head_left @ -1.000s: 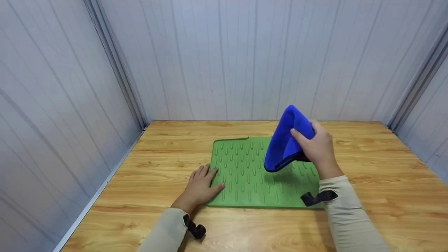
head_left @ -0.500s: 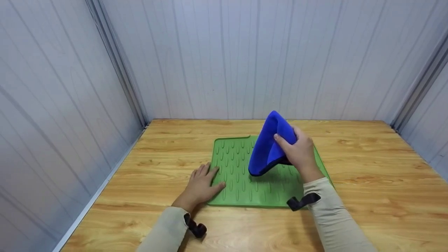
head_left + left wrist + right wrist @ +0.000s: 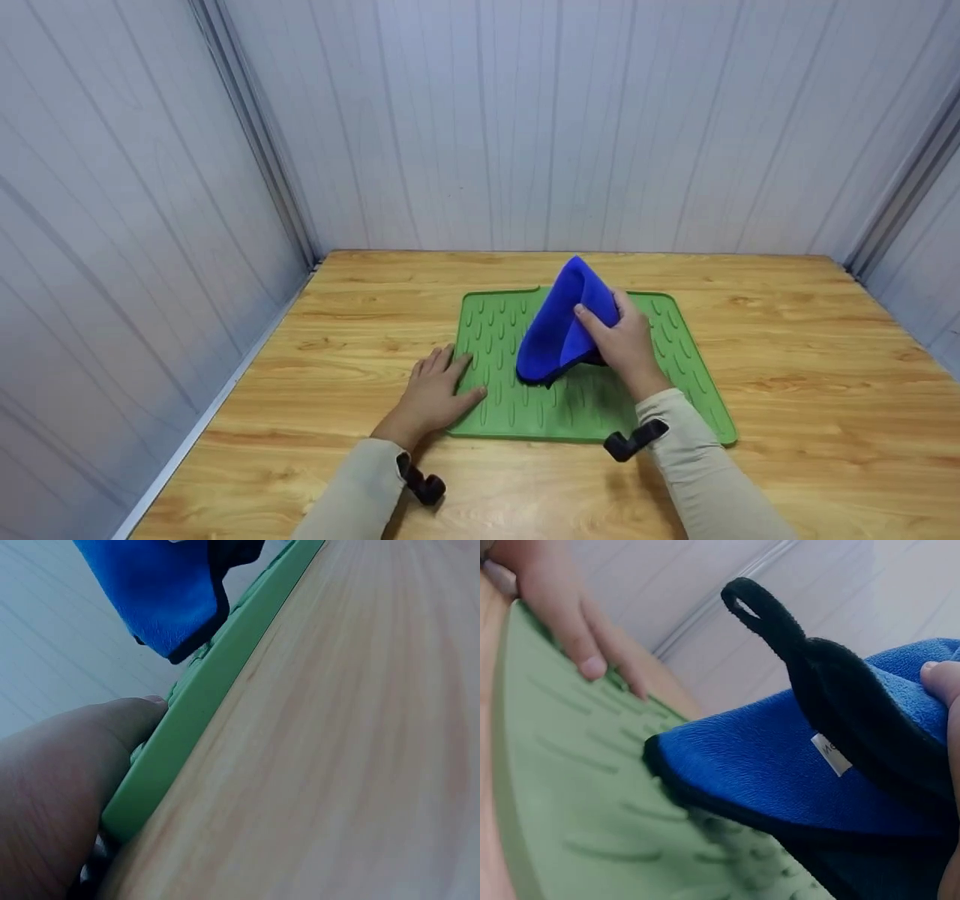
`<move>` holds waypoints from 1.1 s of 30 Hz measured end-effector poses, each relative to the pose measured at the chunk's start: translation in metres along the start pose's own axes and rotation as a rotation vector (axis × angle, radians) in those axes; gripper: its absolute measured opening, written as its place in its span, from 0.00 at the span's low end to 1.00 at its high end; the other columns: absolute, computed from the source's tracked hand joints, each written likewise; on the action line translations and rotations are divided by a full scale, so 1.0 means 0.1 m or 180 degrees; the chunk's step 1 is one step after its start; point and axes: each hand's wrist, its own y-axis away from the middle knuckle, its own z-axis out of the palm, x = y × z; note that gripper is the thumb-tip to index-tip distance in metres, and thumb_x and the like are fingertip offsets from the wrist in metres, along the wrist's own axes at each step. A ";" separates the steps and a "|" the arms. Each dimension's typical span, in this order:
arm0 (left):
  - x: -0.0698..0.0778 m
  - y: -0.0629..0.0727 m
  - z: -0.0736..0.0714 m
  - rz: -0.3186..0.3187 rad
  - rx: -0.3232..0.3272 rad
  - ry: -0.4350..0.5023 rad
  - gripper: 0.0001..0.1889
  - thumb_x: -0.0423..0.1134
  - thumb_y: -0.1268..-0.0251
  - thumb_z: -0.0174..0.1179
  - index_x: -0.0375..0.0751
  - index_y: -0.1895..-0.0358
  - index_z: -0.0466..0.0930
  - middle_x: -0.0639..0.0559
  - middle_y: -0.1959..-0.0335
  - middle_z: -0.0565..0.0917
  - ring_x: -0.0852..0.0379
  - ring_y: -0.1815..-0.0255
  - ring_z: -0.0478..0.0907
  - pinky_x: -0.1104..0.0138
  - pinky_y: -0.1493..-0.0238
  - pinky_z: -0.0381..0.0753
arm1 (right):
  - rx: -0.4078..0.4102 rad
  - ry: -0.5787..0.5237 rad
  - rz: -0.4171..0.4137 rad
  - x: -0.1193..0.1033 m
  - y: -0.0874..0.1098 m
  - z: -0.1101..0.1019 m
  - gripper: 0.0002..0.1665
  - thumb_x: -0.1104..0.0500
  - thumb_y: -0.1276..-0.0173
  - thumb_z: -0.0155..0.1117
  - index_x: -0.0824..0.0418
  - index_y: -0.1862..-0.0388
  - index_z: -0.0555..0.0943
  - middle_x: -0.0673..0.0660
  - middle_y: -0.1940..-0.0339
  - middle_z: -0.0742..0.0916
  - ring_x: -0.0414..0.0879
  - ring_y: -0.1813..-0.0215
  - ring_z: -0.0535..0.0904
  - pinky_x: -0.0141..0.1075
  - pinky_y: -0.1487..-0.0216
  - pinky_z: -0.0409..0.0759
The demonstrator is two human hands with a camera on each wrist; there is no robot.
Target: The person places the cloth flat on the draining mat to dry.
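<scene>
My right hand (image 3: 628,340) pinches a folded blue cloth (image 3: 553,330) between thumb and fingers, above the middle of a green ridged mat (image 3: 517,420). In the right wrist view the blue cloth (image 3: 742,754) shows black edging, a small white tag (image 3: 831,754) and a black hanging loop (image 3: 754,607). Its lower corner hangs close to the mat's ridges; whether it touches them I cannot tell. My left hand (image 3: 433,394) lies spread over the mat's left edge, thumb and forefinger on the green surface. The left wrist view shows that thumb (image 3: 112,724) against the raised rim (image 3: 202,701).
The mat lies on a wood-grain table (image 3: 337,360). Pale panelled walls (image 3: 450,127) stand at the back and both sides. A black wrist mount (image 3: 424,480) sticks out from the left sleeve, another black mount (image 3: 634,440) from the right sleeve.
My right hand has carried the blue cloth leftward and lower, from the mat's right part to its middle, uncovering the mat's right side. The left hand stays at the left edge.
</scene>
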 end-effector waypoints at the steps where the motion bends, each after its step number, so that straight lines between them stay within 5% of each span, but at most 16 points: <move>1: 0.00 0.00 0.00 -0.0003 -0.0004 -0.0001 0.40 0.65 0.28 0.50 0.44 0.21 0.61 0.37 0.19 0.52 0.37 0.18 0.43 0.44 0.22 0.41 | -0.0004 0.0010 -0.0018 0.03 0.01 0.01 0.34 0.42 0.33 0.71 0.59 0.35 0.77 0.62 0.52 0.85 0.55 0.53 0.83 0.48 0.55 0.81; 10: 0.01 0.00 -0.01 -0.0018 -0.0008 0.0010 0.40 0.66 0.28 0.50 0.45 0.21 0.61 0.38 0.19 0.52 0.38 0.18 0.42 0.44 0.22 0.40 | -0.0461 0.0285 0.0109 0.23 0.10 0.02 0.38 0.42 0.32 0.70 0.61 0.31 0.72 0.65 0.45 0.84 0.59 0.45 0.82 0.53 0.45 0.80; 15: 0.00 0.00 -0.01 0.0010 -0.0002 0.0006 0.40 0.65 0.28 0.50 0.45 0.21 0.61 0.38 0.19 0.52 0.37 0.18 0.43 0.43 0.22 0.40 | -0.0729 0.0537 0.0052 0.29 0.15 0.05 0.33 0.42 0.32 0.70 0.58 0.36 0.76 0.62 0.47 0.86 0.58 0.47 0.82 0.54 0.46 0.80; 19: -0.01 0.01 -0.01 0.0031 0.0027 0.0004 0.40 0.65 0.28 0.51 0.44 0.21 0.62 0.37 0.19 0.53 0.36 0.18 0.44 0.43 0.22 0.42 | -0.0849 0.0844 -0.0247 0.33 0.20 0.08 0.26 0.47 0.33 0.72 0.59 0.42 0.80 0.60 0.52 0.87 0.57 0.50 0.84 0.55 0.48 0.80; 26: 0.01 0.02 -0.01 -0.0037 0.0014 0.0059 0.40 0.65 0.28 0.51 0.45 0.21 0.61 0.38 0.19 0.53 0.37 0.18 0.44 0.44 0.22 0.41 | -0.0981 0.1384 -0.1177 0.41 0.27 0.15 0.22 0.51 0.36 0.75 0.59 0.47 0.83 0.58 0.50 0.87 0.57 0.47 0.81 0.55 0.44 0.77; 33: 0.02 0.01 -0.03 0.0007 0.0017 0.0077 0.40 0.63 0.28 0.52 0.44 0.21 0.62 0.36 0.19 0.53 0.36 0.19 0.44 0.43 0.22 0.41 | -0.0941 0.1514 -0.1136 0.41 0.31 0.12 0.35 0.40 0.37 0.72 0.58 0.39 0.78 0.60 0.43 0.83 0.59 0.42 0.78 0.58 0.42 0.76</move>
